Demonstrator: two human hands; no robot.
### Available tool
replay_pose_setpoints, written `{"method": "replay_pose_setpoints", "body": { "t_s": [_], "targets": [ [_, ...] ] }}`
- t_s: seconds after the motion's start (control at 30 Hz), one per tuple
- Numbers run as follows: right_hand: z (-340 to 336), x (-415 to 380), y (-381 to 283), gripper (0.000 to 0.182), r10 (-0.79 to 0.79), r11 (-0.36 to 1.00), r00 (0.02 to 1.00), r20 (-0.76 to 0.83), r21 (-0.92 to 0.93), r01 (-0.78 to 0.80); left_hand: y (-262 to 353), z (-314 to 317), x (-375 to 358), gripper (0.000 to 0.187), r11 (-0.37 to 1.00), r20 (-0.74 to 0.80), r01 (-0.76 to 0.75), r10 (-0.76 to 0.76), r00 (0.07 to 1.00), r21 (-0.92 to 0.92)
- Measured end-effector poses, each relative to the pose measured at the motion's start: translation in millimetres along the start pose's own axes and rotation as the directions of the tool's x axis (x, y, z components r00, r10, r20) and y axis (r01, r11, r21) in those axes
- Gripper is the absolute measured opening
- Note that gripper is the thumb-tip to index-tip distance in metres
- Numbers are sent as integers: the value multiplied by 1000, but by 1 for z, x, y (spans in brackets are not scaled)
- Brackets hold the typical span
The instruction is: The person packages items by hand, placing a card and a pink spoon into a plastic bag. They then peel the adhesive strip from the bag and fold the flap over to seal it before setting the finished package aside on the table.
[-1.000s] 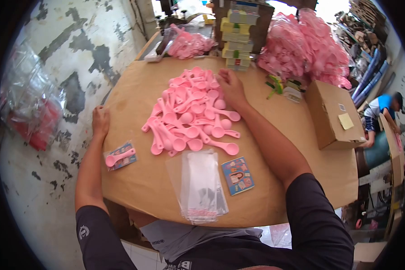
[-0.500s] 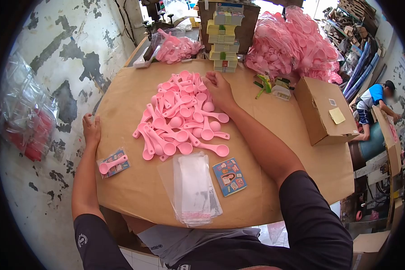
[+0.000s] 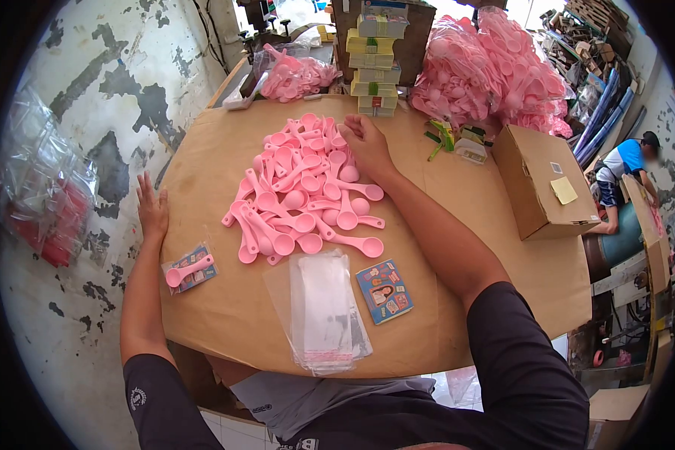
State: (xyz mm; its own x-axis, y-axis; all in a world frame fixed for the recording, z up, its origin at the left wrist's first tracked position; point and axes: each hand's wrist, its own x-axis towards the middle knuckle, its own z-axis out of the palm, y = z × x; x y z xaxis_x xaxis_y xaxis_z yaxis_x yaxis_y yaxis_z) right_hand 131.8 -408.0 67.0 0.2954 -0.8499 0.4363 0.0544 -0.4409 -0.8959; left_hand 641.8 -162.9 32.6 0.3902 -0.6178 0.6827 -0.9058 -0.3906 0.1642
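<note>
A heap of pink spoons (image 3: 300,187) lies on the brown-covered table (image 3: 457,300). My right hand (image 3: 364,144) rests at the heap's upper right side with its fingers curled; anything inside them is hidden. At the table's left edge, my left hand (image 3: 152,206) is raised with its fingers apart and holds nothing. Nearer to me on that side, a pink spoon (image 3: 190,271) lies on a blue card in a clear bag. Clear plastic sleeves (image 3: 325,311) are stacked below the heap, beside a blue card stack (image 3: 383,292).
Stacked card bundles (image 3: 372,75) stand at the back, between a small bag (image 3: 296,75) and large bags of pink spoons (image 3: 491,71). A green cutter (image 3: 444,137) lies near a cardboard box (image 3: 547,184). Another person (image 3: 620,165) bends over at far right.
My left hand's fingers have straightened and spread upward. The right hand has barely moved. At far right, the other person's arm has shifted.
</note>
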Motion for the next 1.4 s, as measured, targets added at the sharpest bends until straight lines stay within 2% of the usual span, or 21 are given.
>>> {"method": "replay_pose_setpoints", "body": {
  "t_s": [0.07,0.1,0.13,0.17,0.2,0.27,0.3,0.37,0.4,0.47,0.5,0.57,0.6,0.67,0.9,0.97,1.0,1.07,1.17,1.4],
  "targets": [
    [0,0,1,48,-6,1000,1000,1,-3,6,1,-3,1,61,994,116,-34,46,992,-102],
    [0,0,0,48,-4,1000,1000,2,-5,4,-6,-1,4,61,994,115,-33,45,992,-102],
    [0,0,-1,48,-2,1000,1000,1,-6,2,-16,2,9,61,1000,322,22,-22,947,3],
    [0,0,-2,48,-3,1000,1000,2,-7,3,-24,7,11,61,992,506,55,-107,856,116],
    [0,0,-2,48,-8,1000,1000,1,-7,8,-24,11,9,61,992,506,55,-107,856,116],
    [0,-1,-2,48,-10,1000,1000,0,-5,10,-26,14,4,58,972,349,-17,-67,935,234],
    [0,-1,-3,48,-2,1000,1000,1,-7,2,-18,8,2,58,972,349,-17,-68,935,236],
    [0,0,-2,48,5,1000,1000,2,-9,-5,9,-8,-1,58,996,216,91,-93,972,19],
    [0,0,-1,48,5,1000,1000,3,-5,-5,6,-8,1,58,996,216,90,-92,972,19],
    [-1,1,1,48,6,1000,1000,4,-2,-6,0,-9,6,60,989,464,140,-146,873,49],
    [-1,2,1,48,-1,1000,1000,2,-2,1,-2,-7,7,60,989,467,139,-146,872,50],
    [0,1,2,48,-3,1000,1000,3,0,3,-7,-2,10,62,976,501,76,-171,848,204],
    [-1,0,2,47,-6,1000,1000,1,-9,6,-3,-4,8,62,975,502,78,-175,847,208],
    [1,0,0,47,-10,1000,1000,5,-14,10,6,-7,3,61,988,326,124,-148,934,94],
    [1,1,2,45,-3,1000,1000,-10,-8,3,-27,14,3,73,982,320,176,-186,929,62],
    [2,2,4,43,3,1000,1000,-8,-3,-3,-12,0,6,76,910,355,407,-409,841,83],
    [1,2,5,43,-3,1000,1000,-6,-10,3,3,-14,5,76,908,354,410,-413,839,88],
    [1,3,7,42,-8,1000,1000,-2,-17,8,35,-41,6,74,838,398,509,-542,740,196],
    [1,5,10,42,-9,1000,1000,-4,-6,8,32,-37,4,71,852,341,477,-524,781,218],
    [2,0,1,42,-5,999,999,39,-39,7,23,-31,5,72,873,338,434,-486,806,222]
  ]
}}
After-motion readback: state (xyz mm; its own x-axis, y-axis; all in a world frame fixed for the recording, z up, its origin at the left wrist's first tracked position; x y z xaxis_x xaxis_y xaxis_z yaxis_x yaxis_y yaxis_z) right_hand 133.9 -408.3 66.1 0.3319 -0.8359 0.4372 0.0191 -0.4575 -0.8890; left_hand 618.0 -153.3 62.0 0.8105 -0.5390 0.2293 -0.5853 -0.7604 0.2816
